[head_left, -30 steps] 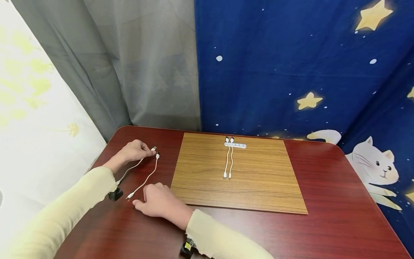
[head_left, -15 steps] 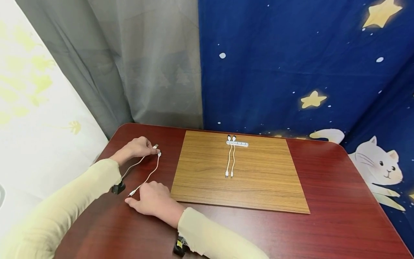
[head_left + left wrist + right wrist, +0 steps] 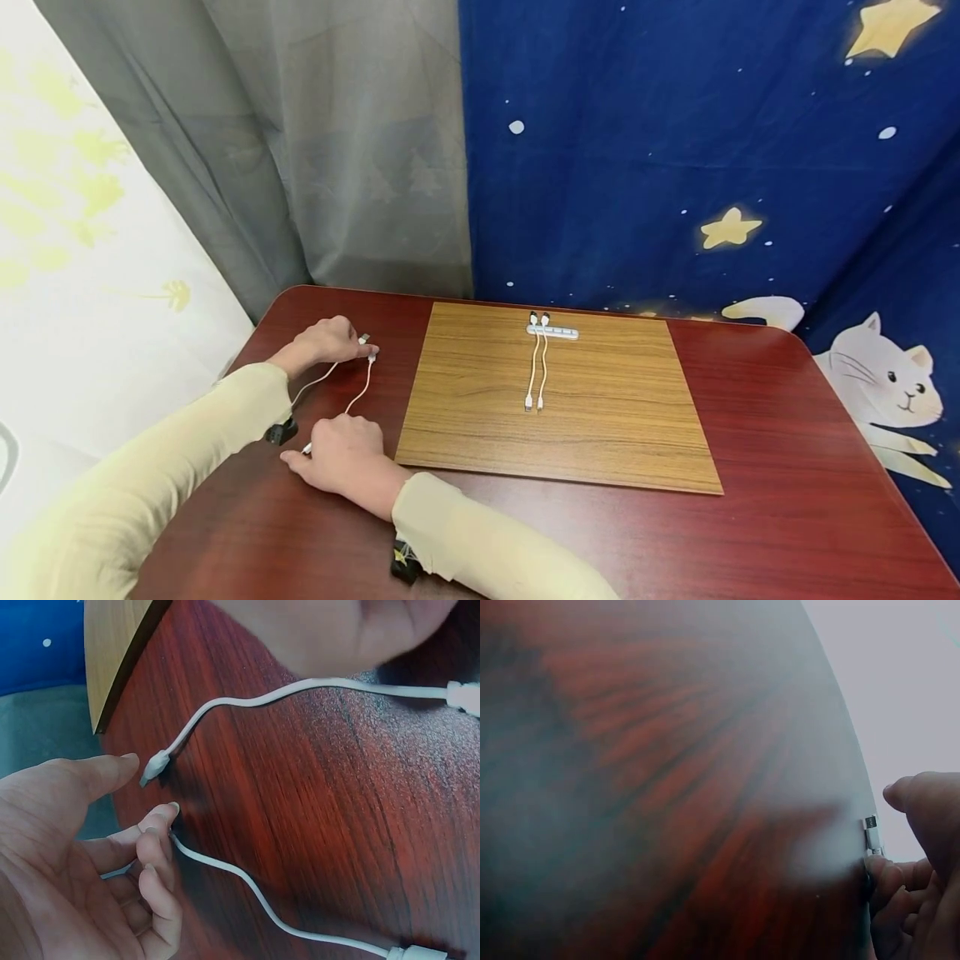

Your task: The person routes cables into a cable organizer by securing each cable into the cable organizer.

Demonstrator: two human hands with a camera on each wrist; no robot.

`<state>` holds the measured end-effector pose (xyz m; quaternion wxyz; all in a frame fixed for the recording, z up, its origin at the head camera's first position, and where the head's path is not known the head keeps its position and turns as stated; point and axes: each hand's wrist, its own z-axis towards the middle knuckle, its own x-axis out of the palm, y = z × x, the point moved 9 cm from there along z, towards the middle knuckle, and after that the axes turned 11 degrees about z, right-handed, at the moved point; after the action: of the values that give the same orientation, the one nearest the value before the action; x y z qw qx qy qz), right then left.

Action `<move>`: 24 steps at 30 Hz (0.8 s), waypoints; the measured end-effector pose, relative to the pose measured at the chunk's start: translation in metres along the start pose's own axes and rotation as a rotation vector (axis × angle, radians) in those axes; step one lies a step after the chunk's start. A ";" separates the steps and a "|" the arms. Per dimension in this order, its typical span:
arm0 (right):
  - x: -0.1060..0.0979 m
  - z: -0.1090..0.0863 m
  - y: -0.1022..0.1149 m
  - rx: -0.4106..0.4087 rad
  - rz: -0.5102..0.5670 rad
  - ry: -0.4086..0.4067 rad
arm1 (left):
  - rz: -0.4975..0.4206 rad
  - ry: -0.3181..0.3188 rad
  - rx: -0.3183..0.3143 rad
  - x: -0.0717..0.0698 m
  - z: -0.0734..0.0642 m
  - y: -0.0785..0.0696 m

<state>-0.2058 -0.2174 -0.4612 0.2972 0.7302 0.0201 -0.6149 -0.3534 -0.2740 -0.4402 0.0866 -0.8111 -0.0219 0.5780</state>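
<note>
Two short white USB cables lie on the left of the dark red table. My left hand [image 3: 330,340] is at their far ends; in the left wrist view its thumb and index finger stand apart around one connector [image 3: 156,765] of the nearer cable [image 3: 247,701]. Fingers of that hand hide the end of the outer cable [image 3: 255,889]. Close by the nearer cable's other end is my right hand [image 3: 348,454], covering part of it in the head view. In the right wrist view, its thumb is apart from the fingers, with the metal-tipped plug [image 3: 872,832] beside the index finger.
A wood-grain board [image 3: 615,400] lies mid-table. At its back edge a white cable clip strip [image 3: 558,332] holds two more white cables [image 3: 533,367], side by side, running toward the front. Curtains [image 3: 600,167] hang behind the table.
My right hand has moved left, over the near end of the nearer cable. My left hand has shifted slightly right, to that cable's far connector. The head view has shifted a little.
</note>
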 end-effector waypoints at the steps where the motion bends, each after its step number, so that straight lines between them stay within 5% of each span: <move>1: 0.001 0.001 0.001 0.002 -0.013 0.000 | 0.001 0.006 0.001 0.000 0.000 -0.002; 9: 0.006 0.007 0.004 0.038 -0.081 0.011 | 0.007 0.031 -0.005 0.004 0.007 -0.009; 24: 0.005 0.006 0.001 -0.029 -0.034 0.009 | -0.014 0.002 0.024 0.008 0.011 -0.009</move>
<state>-0.2095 -0.2224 -0.4653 0.2970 0.7281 0.0430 -0.6162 -0.3602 -0.2630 -0.4494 0.1006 -0.8103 -0.0205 0.5769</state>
